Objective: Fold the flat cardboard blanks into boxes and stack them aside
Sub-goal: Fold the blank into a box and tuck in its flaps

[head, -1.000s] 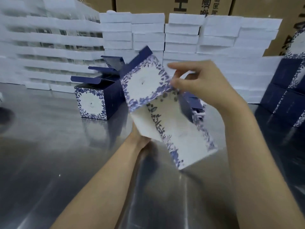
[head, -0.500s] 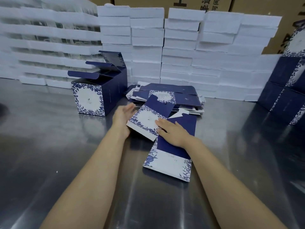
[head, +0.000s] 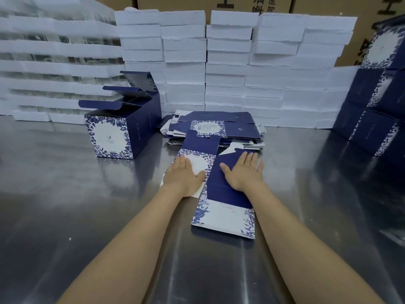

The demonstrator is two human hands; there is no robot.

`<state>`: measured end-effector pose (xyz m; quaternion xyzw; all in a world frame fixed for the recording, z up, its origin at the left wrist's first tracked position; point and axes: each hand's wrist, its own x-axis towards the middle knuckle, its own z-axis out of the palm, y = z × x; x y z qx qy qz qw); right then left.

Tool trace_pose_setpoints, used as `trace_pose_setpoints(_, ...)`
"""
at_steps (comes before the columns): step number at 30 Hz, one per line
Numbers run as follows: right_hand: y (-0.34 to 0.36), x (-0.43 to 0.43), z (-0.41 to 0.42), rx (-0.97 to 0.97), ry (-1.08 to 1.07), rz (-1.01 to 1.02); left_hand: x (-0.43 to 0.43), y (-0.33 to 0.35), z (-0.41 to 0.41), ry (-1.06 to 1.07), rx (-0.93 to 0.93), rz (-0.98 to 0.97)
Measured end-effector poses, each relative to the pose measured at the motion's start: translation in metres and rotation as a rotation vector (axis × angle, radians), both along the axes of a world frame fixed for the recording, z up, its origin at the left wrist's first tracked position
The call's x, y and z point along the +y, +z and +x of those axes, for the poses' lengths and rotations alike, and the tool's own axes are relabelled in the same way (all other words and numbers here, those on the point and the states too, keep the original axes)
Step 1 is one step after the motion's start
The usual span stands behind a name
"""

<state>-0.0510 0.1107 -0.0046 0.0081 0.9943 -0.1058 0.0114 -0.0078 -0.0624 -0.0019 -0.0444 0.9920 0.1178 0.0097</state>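
Blank down on the table now! Cardboard blank (head: pixel 226 195) lies flat on the steel table (head: pixel 65 194), just in front of the pile of flat blanks (head: pixel 236 130), its far flap reaching that pile's near edge (touching or overlapping, hard to call). A second ago it was up in the air, pinched at the top by the right hand; half a second ago it had landed askew; now it sits nearly square to the person. Left hand (head: pixel 183 174) is flat, fingers straight and close together, palm pressing the white floral panel. Right hand (head: pixel 243 172) is flat too, fingers a little fanned, pressing the navy panel beside it. Nothing pinched, nothing curled. Reads to me like a flattening of the creases before the sleeve gets popped open, so this box is at its very start. One folded box (head: pixel 118 130) stands off to the left, top flaps open, well apart from the hands. Finished navy boxes (head: pixel 377 106) are stacked at the right edge, white foam trays (head: pixel 230 62) walled up behind, brown cartons (head: pixel 274 5) beyond
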Motion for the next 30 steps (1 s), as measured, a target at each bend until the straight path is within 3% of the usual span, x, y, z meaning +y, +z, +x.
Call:
trace_pose_setpoints(4,0.003,0.007,-0.001,0.185,-0.065,-0.283,-0.009,0.001,0.008,0.147,0.262,0.186)
trace_pose_setpoints(7,0.01,0.018,-0.003,0.396,-0.093,-0.695,-0.023,0.005,0.008,0.178,0.479,0.672)
trace_pose_setpoints(9,0.018,0.024,-0.001,0.435,-0.186,-1.075,-0.03,0.006,0.005,0.237,0.539,0.959)
trace_pose_setpoints(11,0.029,0.029,0.006,0.286,-0.176,-1.56,-0.032,0.006,0.003,0.229,0.602,1.129)
trace_pose_setpoints(13,0.042,0.033,0.014,0.033,-0.056,-1.826,-0.029,0.007,0.004,0.147,0.662,1.206)
trace_pose_setpoints(16,0.059,0.031,0.021,-0.077,0.127,-1.765,-0.018,0.009,0.012,-0.003,0.778,1.083)
trace_pose_setpoints(19,0.078,0.028,0.026,-0.051,0.293,-1.65,-0.012,0.015,0.021,-0.1,0.889,1.059)
trace_pose_setpoints(22,0.095,0.023,0.032,0.041,0.406,-1.389,-0.009,0.024,0.029,-0.192,0.991,0.979)
trace_pose_setpoints(25,0.107,0.014,0.043,0.131,0.519,-1.221,0.005,0.027,0.035,-0.314,0.962,0.968)
trace_pose_setpoints(30,0.124,0.016,0.054,0.255,0.812,-1.182,0.018,0.028,0.035,-0.409,0.92,0.95)
